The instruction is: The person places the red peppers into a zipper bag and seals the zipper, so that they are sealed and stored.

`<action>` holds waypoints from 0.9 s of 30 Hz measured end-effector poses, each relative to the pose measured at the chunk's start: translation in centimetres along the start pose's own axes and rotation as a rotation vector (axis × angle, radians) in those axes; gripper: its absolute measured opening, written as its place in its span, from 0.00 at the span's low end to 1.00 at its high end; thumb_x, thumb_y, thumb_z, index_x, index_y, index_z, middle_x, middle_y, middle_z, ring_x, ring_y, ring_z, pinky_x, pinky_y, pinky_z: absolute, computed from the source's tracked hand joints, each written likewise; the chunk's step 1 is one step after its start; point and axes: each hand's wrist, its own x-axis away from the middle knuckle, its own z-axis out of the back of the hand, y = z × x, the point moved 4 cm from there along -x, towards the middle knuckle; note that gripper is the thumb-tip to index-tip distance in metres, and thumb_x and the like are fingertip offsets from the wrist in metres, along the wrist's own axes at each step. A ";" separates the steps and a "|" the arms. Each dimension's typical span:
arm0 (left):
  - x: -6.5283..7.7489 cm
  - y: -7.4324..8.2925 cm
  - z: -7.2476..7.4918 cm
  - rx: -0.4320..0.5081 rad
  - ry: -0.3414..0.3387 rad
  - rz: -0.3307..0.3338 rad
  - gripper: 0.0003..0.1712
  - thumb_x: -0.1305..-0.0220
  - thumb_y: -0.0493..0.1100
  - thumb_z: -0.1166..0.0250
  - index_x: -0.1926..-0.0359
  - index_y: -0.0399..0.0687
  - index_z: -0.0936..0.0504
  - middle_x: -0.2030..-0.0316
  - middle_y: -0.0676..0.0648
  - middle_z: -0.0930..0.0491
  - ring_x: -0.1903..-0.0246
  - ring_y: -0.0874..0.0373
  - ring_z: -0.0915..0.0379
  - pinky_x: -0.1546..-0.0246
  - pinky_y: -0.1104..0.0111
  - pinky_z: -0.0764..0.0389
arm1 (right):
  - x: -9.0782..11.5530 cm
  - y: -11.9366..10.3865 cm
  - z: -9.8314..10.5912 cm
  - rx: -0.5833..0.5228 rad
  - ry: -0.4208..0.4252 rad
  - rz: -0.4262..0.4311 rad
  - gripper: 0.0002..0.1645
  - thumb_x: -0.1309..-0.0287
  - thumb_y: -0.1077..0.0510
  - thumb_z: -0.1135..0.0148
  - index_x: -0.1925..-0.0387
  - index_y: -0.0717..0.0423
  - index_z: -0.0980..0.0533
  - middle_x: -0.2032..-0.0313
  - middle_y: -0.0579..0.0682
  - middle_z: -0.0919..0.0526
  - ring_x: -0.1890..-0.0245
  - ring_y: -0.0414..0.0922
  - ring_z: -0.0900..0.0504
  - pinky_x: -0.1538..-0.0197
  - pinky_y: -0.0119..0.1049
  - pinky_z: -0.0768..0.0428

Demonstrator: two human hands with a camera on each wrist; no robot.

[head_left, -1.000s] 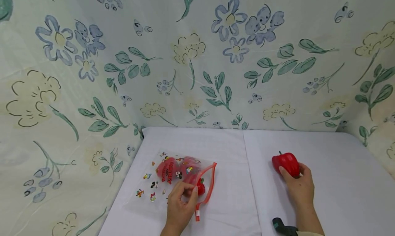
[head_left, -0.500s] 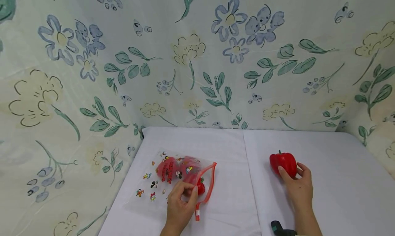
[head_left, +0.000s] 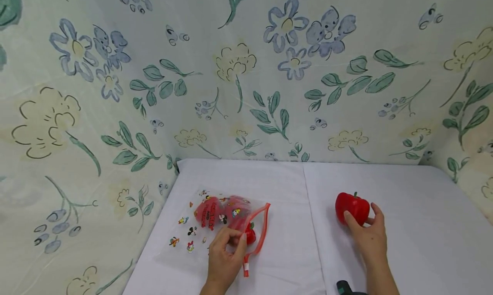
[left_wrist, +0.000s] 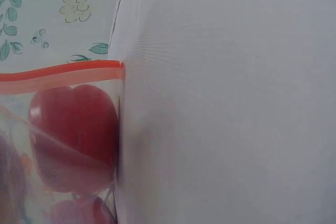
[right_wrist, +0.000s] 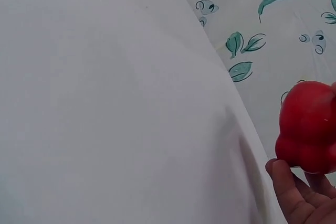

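My left hand (head_left: 226, 254) pinches the open edge of a clear zip bag (head_left: 181, 226) with cartoon prints and a red zip strip (head_left: 265, 226). Several red, pepper-like pieces lie inside, one with a green top (head_left: 250, 235) near the mouth. In the left wrist view, a large lobed red piece (left_wrist: 73, 129) shows through the plastic; the left hand's grip is not seen there. At the right, my right hand (head_left: 369, 239) holds a red bell pepper (head_left: 351, 208) between thumb and fingers, stem upward. The right wrist view shows its lobed red side (right_wrist: 308, 124), with fingertips below.
A white cloth covers the table (head_left: 285, 192), with a crease running front to back between the hands. Floral fabric (head_left: 246, 72) hangs behind and at both sides. A dark strap or device (head_left: 344, 287) sits by the right wrist.
The right hand has shifted slightly left with the bell pepper and turned it, so its stem now points up and a little right. The left hand and the bag stay in place.
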 end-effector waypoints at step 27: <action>0.0 -0.2 0.0 0.003 0.003 -0.021 0.14 0.39 0.35 0.28 0.66 0.62 0.19 0.70 0.63 0.25 0.67 0.67 0.27 0.65 0.74 0.20 | 2.4 -1.9 0.5 -0.078 -0.017 0.129 0.54 0.37 0.52 0.31 0.20 0.46 0.53 0.33 0.68 0.37 0.34 0.67 0.34 0.63 0.44 0.12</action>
